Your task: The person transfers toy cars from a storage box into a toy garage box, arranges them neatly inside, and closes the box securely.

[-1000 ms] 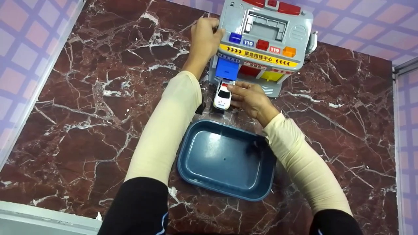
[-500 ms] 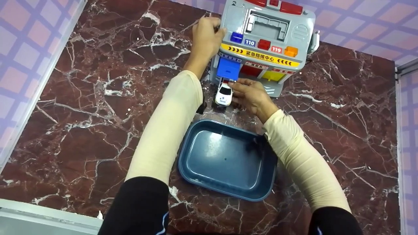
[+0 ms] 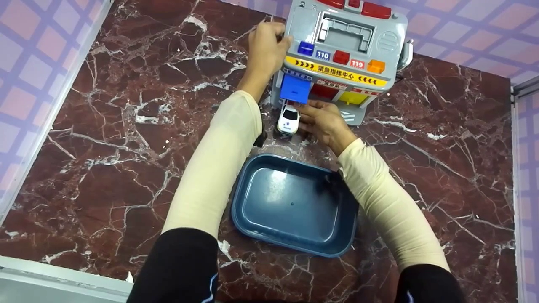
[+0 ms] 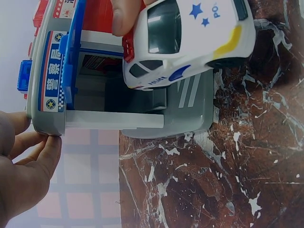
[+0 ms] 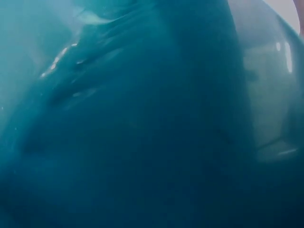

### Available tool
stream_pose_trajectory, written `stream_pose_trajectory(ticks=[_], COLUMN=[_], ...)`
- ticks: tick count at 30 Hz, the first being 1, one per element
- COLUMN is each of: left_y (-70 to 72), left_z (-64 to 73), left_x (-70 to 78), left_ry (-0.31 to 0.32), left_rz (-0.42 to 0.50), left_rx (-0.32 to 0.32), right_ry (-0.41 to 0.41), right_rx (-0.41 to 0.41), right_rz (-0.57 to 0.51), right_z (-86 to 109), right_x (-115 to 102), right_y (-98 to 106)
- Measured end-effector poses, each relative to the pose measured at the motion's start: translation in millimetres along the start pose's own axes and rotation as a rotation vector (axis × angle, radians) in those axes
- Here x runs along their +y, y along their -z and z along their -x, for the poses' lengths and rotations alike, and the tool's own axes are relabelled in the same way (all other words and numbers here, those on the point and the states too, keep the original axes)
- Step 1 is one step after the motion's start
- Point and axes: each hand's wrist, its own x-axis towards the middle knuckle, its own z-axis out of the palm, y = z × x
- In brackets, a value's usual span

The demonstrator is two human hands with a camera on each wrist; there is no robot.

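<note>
A white toy police car (image 3: 289, 121) stands half inside the left bay of a grey toy command centre (image 3: 385, 40), its rear under the raised blue door (image 3: 294, 89). My right hand (image 3: 326, 122) holds the car from its right side; in the left wrist view, a fingertip (image 4: 122, 19) lies by its red light bar. My left hand (image 3: 266, 46) grips the left edge of the centre's roof, and its fingers (image 4: 50, 154) show at that corner in the left wrist view. Blurred blue fills most of the right wrist view, which does not show the right hand's hold.
A dark blue plastic basin (image 3: 290, 248) sits on the marbled table (image 3: 105, 176) just in front of the toy centre, under the right forearm. Red and yellow doors (image 3: 352, 97) front the other bays. Checkered panels stand around the table.
The car has moved back a little toward the blue-doored bay with my right hand, so less of its rear shows. My left hand keeps its place on the roof edge.
</note>
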Motion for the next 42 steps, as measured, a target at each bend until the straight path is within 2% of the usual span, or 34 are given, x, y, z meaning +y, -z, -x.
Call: stream_pose_trajectory(ticks=[8, 20, 31, 42], left_y=[-0.6, 0.6, 0.2, -0.2], left_z=[-0.6, 0.0, -2.9, -0.1], left_x=[-0.1, -1.6, -0.1, -0.1], left_ry=[0.008, -0.014, 0.039, 0.003], left_rz=[-0.010, -0.017, 0.006, -0.004], left_rx=[-0.001, 0.015, -0.009, 0.010], right_ry=[-0.007, -0.019, 0.008, 0.028], right_rx=[0.019, 0.067, 0.083, 0.112], right_rz=[-0.014, 0.000, -0.006, 0.026], right_z=[-4.6, -11.5, -14.8, -18.4], right_x=[0.4, 0.1, 0.1, -0.9], right_y=[0.6, -5.6, -8.1, -12.0])
